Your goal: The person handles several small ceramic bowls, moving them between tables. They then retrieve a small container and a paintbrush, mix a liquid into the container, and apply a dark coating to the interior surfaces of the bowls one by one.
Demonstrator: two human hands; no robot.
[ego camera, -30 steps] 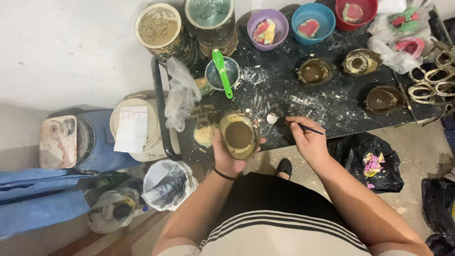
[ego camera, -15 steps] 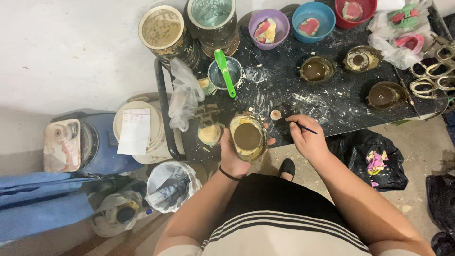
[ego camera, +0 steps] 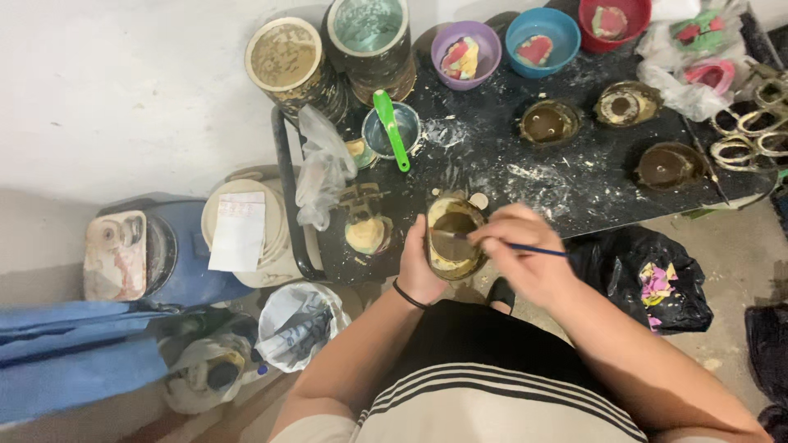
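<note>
My left hand (ego camera: 420, 264) grips a round metal flask (ego camera: 454, 238) with pale plaster on its rim and a dark inside, held over the near edge of the black table (ego camera: 566, 184). My right hand (ego camera: 525, 254) holds a thin blue-handled brush (ego camera: 525, 248), its tip reaching left into the flask's opening. A black band circles my left wrist.
On the table stand three more round flasks (ego camera: 548, 121), a small cup with a green spatula (ego camera: 391, 130), purple (ego camera: 466, 49), blue (ego camera: 535, 37) and red (ego camera: 611, 18) bowls, and metal clamps (ego camera: 751, 135). Two large tubs (ego camera: 289, 59) sit at the back left. Buckets and bags crowd the floor.
My right hand has moved left from beside the flask to over it, bringing the brush tip into the opening. The left hand kept hold of the flask.
</note>
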